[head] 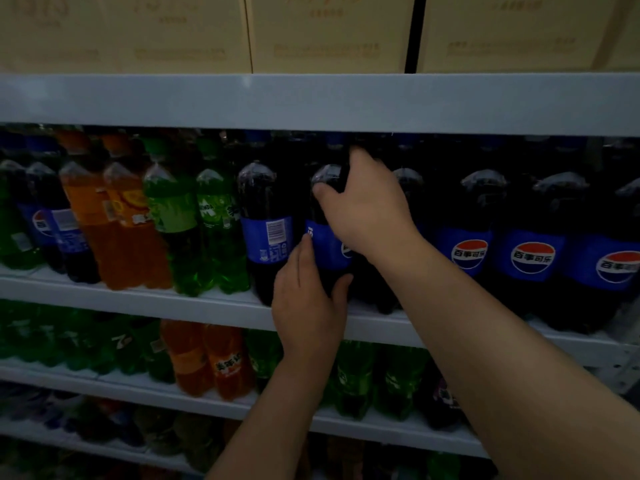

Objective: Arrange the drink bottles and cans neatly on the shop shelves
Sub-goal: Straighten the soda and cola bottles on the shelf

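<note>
Both hands (left hand, right hand) grip cola bottle.

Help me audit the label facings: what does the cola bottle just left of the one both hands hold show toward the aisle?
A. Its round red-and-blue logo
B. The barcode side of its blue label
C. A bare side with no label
B: the cola bottle left of the held bottle shows a white barcode panel on its blue label, unlike the logo-forward bottles to the right.
</note>
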The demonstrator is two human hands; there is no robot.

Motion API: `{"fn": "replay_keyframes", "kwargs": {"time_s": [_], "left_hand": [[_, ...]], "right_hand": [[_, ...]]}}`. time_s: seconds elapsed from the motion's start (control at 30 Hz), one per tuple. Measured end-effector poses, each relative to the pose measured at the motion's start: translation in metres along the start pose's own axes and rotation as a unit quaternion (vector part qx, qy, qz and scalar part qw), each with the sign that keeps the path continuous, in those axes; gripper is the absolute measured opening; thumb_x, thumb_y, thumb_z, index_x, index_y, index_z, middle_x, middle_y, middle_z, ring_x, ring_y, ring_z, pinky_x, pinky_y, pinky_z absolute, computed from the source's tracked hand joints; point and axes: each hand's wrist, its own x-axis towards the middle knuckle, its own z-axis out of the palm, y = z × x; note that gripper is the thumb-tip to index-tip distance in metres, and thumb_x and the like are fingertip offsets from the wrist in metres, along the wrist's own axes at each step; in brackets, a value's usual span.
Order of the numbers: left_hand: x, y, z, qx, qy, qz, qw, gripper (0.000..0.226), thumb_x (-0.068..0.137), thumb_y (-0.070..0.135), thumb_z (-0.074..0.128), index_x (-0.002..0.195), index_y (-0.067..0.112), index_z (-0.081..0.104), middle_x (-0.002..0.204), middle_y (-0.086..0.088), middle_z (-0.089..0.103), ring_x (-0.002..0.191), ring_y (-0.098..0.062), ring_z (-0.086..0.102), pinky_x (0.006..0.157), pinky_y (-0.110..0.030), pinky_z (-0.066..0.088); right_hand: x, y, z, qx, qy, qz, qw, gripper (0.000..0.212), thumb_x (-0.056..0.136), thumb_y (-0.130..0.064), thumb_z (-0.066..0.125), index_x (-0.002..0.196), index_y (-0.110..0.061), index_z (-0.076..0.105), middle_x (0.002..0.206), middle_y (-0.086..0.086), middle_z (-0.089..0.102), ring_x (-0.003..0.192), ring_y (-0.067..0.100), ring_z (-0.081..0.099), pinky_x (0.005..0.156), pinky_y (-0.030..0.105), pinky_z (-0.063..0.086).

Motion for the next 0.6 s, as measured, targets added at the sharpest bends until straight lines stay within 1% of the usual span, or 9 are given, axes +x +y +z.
{"fn": "replay_keyframes", "kwargs": {"time_s": [0.07, 0.17, 0.23, 0.27, 0.33, 0.4, 0.43, 0.5, 0.6], "left_hand": [[0.001, -0.002, -0.004, 0.008, -0.038, 0.021, 0.999, 0.082, 0.083, 0.035, 0.071, 0.147, 0.005, 0.028, 0.133, -0.013, 0.055, 0.113, -0.027, 0.058, 0.090, -0.038, 0.048], [0.003, -0.003, -0.007, -0.007, -0.089, 0.028, 0.996, 0.091, 0.086, 0.050, 0.060, 0.152, 0.011, 0.011, 0.146, -0.008, 0.042, 0.127, -0.022, 0.047, 0.096, -0.038, 0.047], [0.005, 0.001, -0.009, 0.021, -0.083, 0.017, 0.996, 0.103, 0.077, 0.067, 0.055, 0.151, 0.011, 0.011, 0.150, -0.008, 0.033, 0.133, -0.023, 0.038, 0.094, -0.038, 0.047], [0.005, 0.004, -0.009, 0.046, -0.078, 0.012, 0.996, 0.107, 0.073, 0.070, 0.056, 0.150, 0.009, 0.015, 0.148, -0.010, 0.033, 0.132, -0.025, 0.038, 0.090, -0.038, 0.049], [0.005, 0.008, -0.009, 0.079, -0.077, 0.005, 0.994, 0.111, 0.067, 0.065, 0.069, 0.148, 0.005, 0.023, 0.140, -0.015, 0.039, 0.126, -0.030, 0.043, 0.082, -0.039, 0.053], [0.005, 0.006, -0.008, 0.085, -0.079, 0.009, 0.993, 0.110, 0.066, 0.055, 0.078, 0.148, 0.003, 0.025, 0.136, -0.017, 0.041, 0.122, -0.032, 0.046, 0.082, -0.039, 0.053], [0.006, 0.004, -0.008, 0.081, -0.083, 0.011, 0.993, 0.109, 0.069, 0.051, 0.079, 0.148, 0.003, 0.022, 0.138, -0.017, 0.040, 0.123, -0.031, 0.045, 0.087, -0.039, 0.051], [0.009, 0.001, -0.007, 0.067, -0.109, 0.013, 0.992, 0.107, 0.075, 0.047, 0.076, 0.151, 0.007, 0.012, 0.144, -0.014, 0.032, 0.130, -0.028, 0.038, 0.098, -0.036, 0.043], [0.013, -0.005, -0.009, 0.036, -0.135, 0.037, 0.990, 0.107, 0.080, 0.040, 0.072, 0.152, 0.013, -0.001, 0.149, -0.010, 0.030, 0.130, -0.024, 0.039, 0.100, -0.033, 0.040]], "right_hand": [[-0.003, -0.001, 0.003, -0.047, 0.029, -0.002, 0.998, 0.052, 0.082, -0.047, 0.066, 0.120, -0.015, 0.049, 0.120, 0.011, 0.050, 0.102, 0.029, 0.055, 0.073, 0.030, 0.040], [-0.006, -0.002, 0.005, -0.126, 0.073, -0.006, 0.989, 0.069, 0.076, -0.063, 0.063, 0.123, -0.016, 0.046, 0.124, 0.011, 0.046, 0.103, 0.033, 0.056, 0.067, 0.032, 0.038], [-0.005, -0.001, 0.004, -0.136, 0.084, -0.020, 0.987, 0.071, 0.076, -0.066, 0.061, 0.122, -0.014, 0.045, 0.122, 0.010, 0.048, 0.103, 0.033, 0.056, 0.067, 0.033, 0.038], [-0.003, -0.001, 0.003, -0.121, 0.078, -0.024, 0.989, 0.067, 0.078, -0.063, 0.060, 0.120, -0.014, 0.045, 0.119, 0.009, 0.051, 0.102, 0.031, 0.056, 0.068, 0.032, 0.039], [0.001, 0.001, -0.001, -0.071, 0.046, -0.023, 0.996, 0.053, 0.082, -0.055, 0.059, 0.112, -0.015, 0.043, 0.104, 0.003, 0.055, 0.090, 0.023, 0.056, 0.063, 0.028, 0.041], [0.005, 0.002, -0.007, -0.042, 0.016, -0.013, 0.999, 0.046, 0.083, -0.049, 0.061, 0.107, -0.015, 0.042, 0.090, -0.003, 0.050, 0.078, 0.015, 0.050, 0.052, 0.023, 0.034], [0.006, 0.002, -0.010, -0.040, 0.013, -0.011, 0.999, 0.048, 0.081, -0.049, 0.063, 0.107, -0.015, 0.043, 0.090, -0.002, 0.051, 0.078, 0.015, 0.050, 0.051, 0.021, 0.033], [0.006, 0.003, -0.013, -0.061, 0.027, -0.021, 0.998, 0.055, 0.078, -0.052, 0.067, 0.110, -0.012, 0.047, 0.100, 0.005, 0.058, 0.086, 0.021, 0.055, 0.059, 0.024, 0.039], [0.002, 0.004, -0.011, -0.112, 0.053, -0.054, 0.991, 0.058, 0.080, -0.056, 0.064, 0.112, -0.010, 0.051, 0.111, 0.011, 0.059, 0.098, 0.026, 0.056, 0.067, 0.027, 0.038]]}}
